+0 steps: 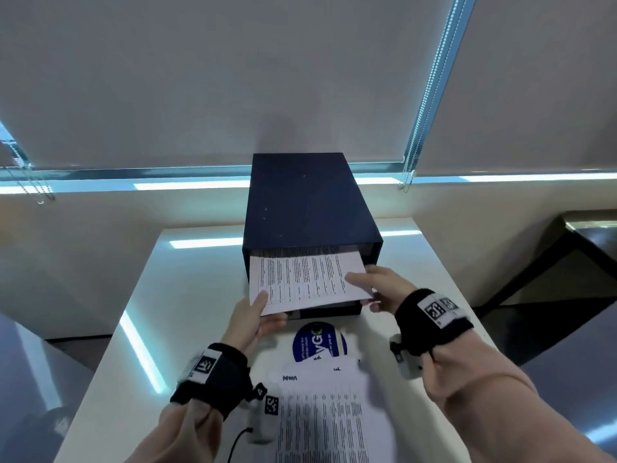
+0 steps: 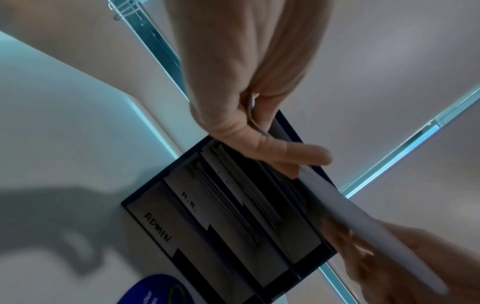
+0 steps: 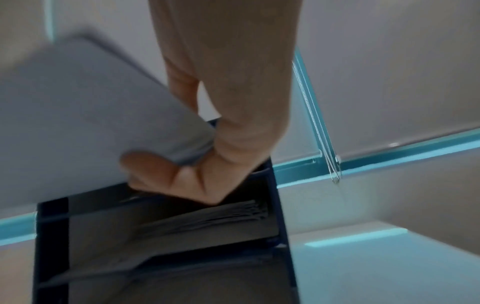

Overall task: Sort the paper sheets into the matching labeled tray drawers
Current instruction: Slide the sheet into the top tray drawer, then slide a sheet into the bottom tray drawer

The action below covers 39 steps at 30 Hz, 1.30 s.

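Paper sheet enters the top slot of the dark blue tray unit, with its far edge under the unit's roof and its near half projecting toward the person. Two-handed support keeps the sheet flat and level with the slot; one-sided support would probably let the free corner sag and catch on the frame.

Left hand pinches the near left corner, thumb on the printed face and fingers curled beneath. Right hand pinches the near right corner; the right wrist view shows the thumb pressed against the blank underside and the fingers above. Both grips sit at the trailing edge, which leaves the leading edge free to slide inward.

Unsorted sheets lie on the white table directly in front of the unit, within reach for the next pick. A blue round sticker lies between this stack and the unit.

Limits of visibility:
- The left wrist view shows drawer fronts marked ADMIN and H.R.. The label of the slot receiving the sheet is covered by the sheet and the hands.
- Print on the held sheet is too small to read, so the match between sheet and drawer cannot be confirmed.
- The depth of insertion is hidden by the unit's roof.
- Papers already stored in the lower drawers are dim and blurred; their number cannot be determined.
- The near end of the unsorted stack is cut off by the frame edge.
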Motion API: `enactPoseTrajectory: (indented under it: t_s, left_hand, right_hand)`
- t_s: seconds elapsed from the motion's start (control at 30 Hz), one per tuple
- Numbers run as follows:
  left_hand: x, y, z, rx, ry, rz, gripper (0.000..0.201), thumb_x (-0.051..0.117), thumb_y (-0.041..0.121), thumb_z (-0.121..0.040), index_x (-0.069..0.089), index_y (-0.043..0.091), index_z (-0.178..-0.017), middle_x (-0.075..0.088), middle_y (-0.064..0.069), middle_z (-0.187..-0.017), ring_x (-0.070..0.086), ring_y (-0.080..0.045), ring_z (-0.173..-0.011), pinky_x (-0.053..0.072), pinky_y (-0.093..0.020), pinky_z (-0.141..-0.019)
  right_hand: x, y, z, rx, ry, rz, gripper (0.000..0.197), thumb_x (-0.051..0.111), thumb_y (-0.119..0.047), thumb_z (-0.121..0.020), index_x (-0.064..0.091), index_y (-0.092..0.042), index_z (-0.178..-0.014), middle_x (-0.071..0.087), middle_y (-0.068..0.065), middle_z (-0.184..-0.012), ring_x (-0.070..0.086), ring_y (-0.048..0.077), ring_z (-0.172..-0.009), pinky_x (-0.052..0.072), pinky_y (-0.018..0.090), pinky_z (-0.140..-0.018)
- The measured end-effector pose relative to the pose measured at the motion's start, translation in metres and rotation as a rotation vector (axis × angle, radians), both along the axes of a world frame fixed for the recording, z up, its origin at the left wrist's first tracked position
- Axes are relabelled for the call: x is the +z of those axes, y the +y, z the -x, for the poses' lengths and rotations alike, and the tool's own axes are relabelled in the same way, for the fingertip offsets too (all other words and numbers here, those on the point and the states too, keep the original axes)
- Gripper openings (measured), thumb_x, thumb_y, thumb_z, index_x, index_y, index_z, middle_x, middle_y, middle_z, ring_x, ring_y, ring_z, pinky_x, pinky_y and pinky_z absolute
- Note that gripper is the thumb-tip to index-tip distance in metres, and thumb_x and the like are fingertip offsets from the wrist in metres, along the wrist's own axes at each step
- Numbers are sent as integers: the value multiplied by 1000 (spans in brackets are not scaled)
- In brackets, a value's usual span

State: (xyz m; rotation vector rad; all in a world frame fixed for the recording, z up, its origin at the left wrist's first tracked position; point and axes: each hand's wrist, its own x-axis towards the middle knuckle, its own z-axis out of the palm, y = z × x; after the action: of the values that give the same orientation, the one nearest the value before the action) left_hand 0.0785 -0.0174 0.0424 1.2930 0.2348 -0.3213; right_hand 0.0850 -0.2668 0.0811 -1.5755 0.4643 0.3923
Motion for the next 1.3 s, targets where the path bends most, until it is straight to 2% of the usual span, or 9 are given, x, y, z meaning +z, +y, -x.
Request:
enactPoseTrajectory:
  t_s: [0.1,0.23,0.33,0.5,0.67,0.87,1.0,1.13,1.3]
  left_hand:
    - [2,-11,-25,96,0,94,23,48,12,-98,53,-1,-116,67,-15,-98,66,-19,-71,56,-19,-55]
    - [20,-21,-63,95,-62,343,13,43,-7,-94,55,-1,-97,65,-10,-88,63,-19,-90,57,-31,-79]
    - [26,-24,-70,17,-119,269,25,40,-7,-95,56,9,-107,66,-5,-99,63,-17,-94,50,-38,-93]
    - [-12,-11,-28,-201,-85,-229,14,53,18,-96,64,10,-100,68,-14,-92,64,-25,-75,54,-37,-71]
    - [-103,12,28,-567,-287,-1113,37,63,30,-84,55,23,-120,59,3,-113,57,-11,-98,45,-23,-87]
    - [-125,14,61,-613,-416,-1325,27,55,19,-87,58,21,-114,47,4,-100,50,-15,-107,41,-22,-87]
    - [-98,7,72,-585,-526,-1157,7,54,21,-90,59,26,-90,47,7,-89,51,-10,-90,38,-21,-78]
    - [-38,-1,85,-465,-394,-522,5,54,14,-94,53,10,-91,62,3,-84,61,0,-71,48,-19,-68]
    - [7,0,73,-368,-282,-250,19,55,27,-92,55,12,-104,68,-12,-101,66,-25,-94,53,-37,-87]
  right_hand:
    - [-13,2,-9,-158,-15,-320,16,59,0,-89,56,-3,-104,58,10,-76,55,8,-44,44,16,-36]
    - [-12,20,-44,-379,-162,-731,25,37,20,-90,52,-1,-91,59,17,-88,62,23,-86,58,39,-84]
    - [-12,32,-54,-316,-168,-702,26,34,17,-92,55,0,-92,64,14,-89,64,24,-87,53,44,-92]
    - [-39,26,-15,-75,-81,-516,26,42,-3,-98,58,-6,-118,71,16,-102,72,25,-85,60,35,-77]
    - [-123,2,64,24,184,-11,15,56,-11,-93,66,-2,-100,71,22,-89,68,31,-72,55,37,-66]
    - [-181,-4,136,-74,270,177,23,54,11,-84,58,4,-106,52,12,-61,44,18,-47,34,22,-49]
    - [-157,-2,145,-143,215,215,56,69,1,-73,50,-6,-125,54,12,-87,52,21,-64,41,23,-56]
    - [-120,-7,145,-175,107,21,56,76,3,-69,51,-5,-117,59,10,-108,57,16,-80,48,17,-52]
    - [-104,-7,146,-57,74,-202,64,84,-23,-62,62,-3,-119,72,10,-111,67,28,-105,50,41,-94]
